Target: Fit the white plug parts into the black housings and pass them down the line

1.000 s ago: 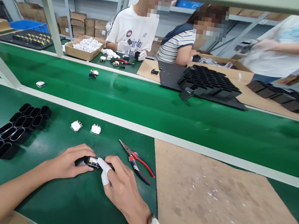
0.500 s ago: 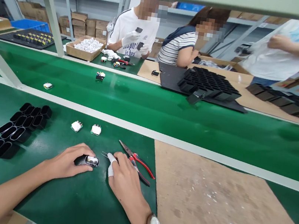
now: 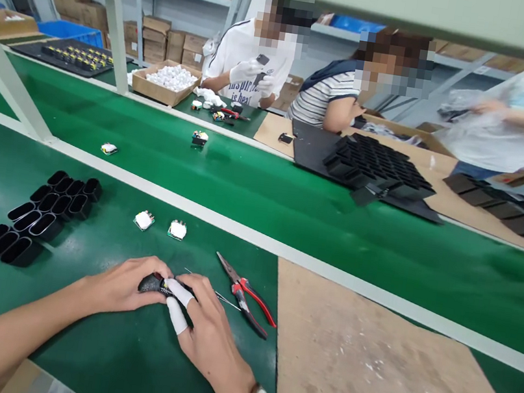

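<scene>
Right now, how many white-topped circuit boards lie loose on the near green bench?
2. The left board lies beyond the left hand; the right board sits just beside it, apart. Any beneath the hands would be hidden.

The held case looks like black plastic with a slight shine; the grouped cups are smooth black plastic with glossy rims. The pliers pair bare grey metal with plastic-looking handles. The tabletop is smooth, faintly glossy, like the belt. The cardboard sheet is matt, scuffed paper; the rail looks painted.
</scene>
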`<state>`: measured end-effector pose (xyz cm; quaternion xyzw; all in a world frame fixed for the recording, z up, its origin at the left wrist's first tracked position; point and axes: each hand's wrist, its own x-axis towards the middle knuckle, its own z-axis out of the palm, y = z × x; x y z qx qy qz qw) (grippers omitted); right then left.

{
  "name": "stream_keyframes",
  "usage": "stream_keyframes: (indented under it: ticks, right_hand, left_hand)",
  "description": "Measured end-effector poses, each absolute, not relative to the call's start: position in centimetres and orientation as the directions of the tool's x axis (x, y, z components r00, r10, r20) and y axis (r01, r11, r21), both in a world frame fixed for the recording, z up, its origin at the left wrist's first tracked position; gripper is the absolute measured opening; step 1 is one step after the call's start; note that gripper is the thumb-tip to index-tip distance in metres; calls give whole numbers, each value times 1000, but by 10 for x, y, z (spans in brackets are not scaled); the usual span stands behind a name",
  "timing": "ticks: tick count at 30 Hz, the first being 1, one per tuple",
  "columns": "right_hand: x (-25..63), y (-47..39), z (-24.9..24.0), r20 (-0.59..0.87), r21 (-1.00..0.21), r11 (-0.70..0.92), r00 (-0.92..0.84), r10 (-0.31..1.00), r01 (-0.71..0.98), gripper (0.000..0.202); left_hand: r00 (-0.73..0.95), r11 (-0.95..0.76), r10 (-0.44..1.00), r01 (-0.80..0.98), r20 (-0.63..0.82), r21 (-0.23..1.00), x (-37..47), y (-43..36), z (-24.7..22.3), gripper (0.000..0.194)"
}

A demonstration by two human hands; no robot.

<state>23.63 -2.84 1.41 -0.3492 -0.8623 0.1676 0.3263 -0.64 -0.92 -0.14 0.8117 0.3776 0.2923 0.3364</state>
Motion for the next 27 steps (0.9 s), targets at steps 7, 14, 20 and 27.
stream_keyframes:
  ticks: [7,14,20,27]
  right_hand:
    - [240,-28,5,504,-564,709,-503,702,423,44]
    - [243,-28,5,482,-544,696,-504,717,470,37]
    - [249,-21,2,587,-398,657,-373,719,640,31]
    - [261,-13,-9,402,-112,542,-460,791,833,38]
  left_hand:
    - [618,-698,657,281,432,659,-5,-4,-1,17]
    - [596,-727,630,228,497,648,-3,-5,-3,11]
    - [208,-81,976,59,67,995,-4,8,-1,28]
    - [59,-36,998,99,30,994,-9,18,15,45]
